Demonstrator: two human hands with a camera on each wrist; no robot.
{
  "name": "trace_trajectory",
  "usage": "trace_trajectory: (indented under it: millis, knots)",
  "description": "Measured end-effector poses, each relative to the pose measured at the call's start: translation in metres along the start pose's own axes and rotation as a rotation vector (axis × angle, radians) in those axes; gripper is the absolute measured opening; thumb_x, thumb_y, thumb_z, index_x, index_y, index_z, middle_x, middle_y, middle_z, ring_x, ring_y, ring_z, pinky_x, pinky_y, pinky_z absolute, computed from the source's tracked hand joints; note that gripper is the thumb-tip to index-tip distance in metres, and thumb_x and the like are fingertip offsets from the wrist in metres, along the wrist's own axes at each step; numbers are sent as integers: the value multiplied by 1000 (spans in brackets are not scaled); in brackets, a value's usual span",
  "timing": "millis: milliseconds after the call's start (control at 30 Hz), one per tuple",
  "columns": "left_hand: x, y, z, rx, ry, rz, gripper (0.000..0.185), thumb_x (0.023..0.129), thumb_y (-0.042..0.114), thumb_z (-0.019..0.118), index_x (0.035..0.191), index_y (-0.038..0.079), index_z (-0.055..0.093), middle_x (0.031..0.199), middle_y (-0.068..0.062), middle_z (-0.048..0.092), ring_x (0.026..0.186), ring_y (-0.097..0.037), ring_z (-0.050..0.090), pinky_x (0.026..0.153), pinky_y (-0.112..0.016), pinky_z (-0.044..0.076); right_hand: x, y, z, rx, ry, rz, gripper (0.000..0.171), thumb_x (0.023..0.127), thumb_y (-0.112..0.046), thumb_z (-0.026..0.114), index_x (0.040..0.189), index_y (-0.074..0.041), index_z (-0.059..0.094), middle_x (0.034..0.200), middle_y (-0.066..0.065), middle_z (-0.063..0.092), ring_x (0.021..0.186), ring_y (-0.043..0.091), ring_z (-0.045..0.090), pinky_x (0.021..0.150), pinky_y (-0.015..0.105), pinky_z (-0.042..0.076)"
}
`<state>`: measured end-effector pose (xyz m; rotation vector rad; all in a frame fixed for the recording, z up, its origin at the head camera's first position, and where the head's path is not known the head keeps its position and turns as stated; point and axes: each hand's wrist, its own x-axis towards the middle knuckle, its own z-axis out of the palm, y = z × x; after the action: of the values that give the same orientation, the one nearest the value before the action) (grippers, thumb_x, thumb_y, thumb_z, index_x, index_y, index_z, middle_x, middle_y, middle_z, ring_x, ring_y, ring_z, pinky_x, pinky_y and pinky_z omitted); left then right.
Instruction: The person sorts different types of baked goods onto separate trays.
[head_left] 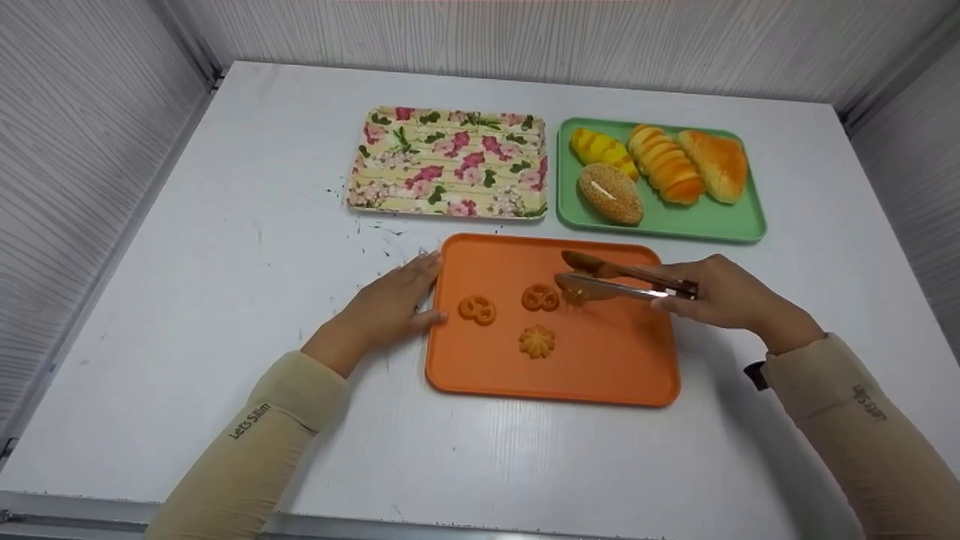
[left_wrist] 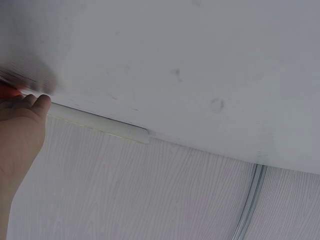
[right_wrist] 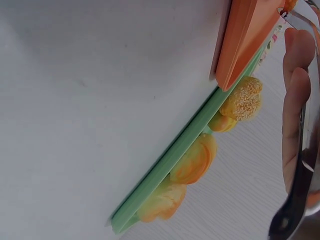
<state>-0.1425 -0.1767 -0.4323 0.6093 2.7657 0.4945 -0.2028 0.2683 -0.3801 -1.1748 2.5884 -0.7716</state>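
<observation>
From the head view I see my right hand [head_left: 724,292] gripping tongs [head_left: 615,279], whose tips pinch a cookie [head_left: 576,294] over the orange tray [head_left: 600,360]; my left hand [head_left: 394,304] rests flat-fingered on that tray's edge. At the left wrist, only the relaxed thumb side of my left hand [left_wrist: 20,135] shows. At the right wrist, my fingers [right_wrist: 295,100] curl round the tongs [right_wrist: 300,190], breads just beyond.

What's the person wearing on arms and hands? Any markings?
Both hands, left hand and right hand, are bare. Each arm has a snug beige sleeve to the wrist, with dark "Let's Slim" lettering. A black strap edge shows at the right wrist.
</observation>
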Motion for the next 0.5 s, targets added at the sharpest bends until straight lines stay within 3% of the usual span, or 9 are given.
trace_trajectory:
  millis: [300,500]
  knots:
    - [1,-1,0,8,1,6,84,95,55,46,154,8,7,159,-6,8,144,-21,8,115,-40,14,28,-6,1,-1,76,-11,48,86,-18,72,133,-19,60,55,-8,41,46,6,34,43,24,31]
    - [1,0,-1,-2,-7,1,84,95,55,45,153,9,7,159,-6,7,144,-22,8,115,-40,13,54,-12,0,13,109,20,47,90,-27,67,136,-18,56,58,-3,50,47,12,39,45,26,34]
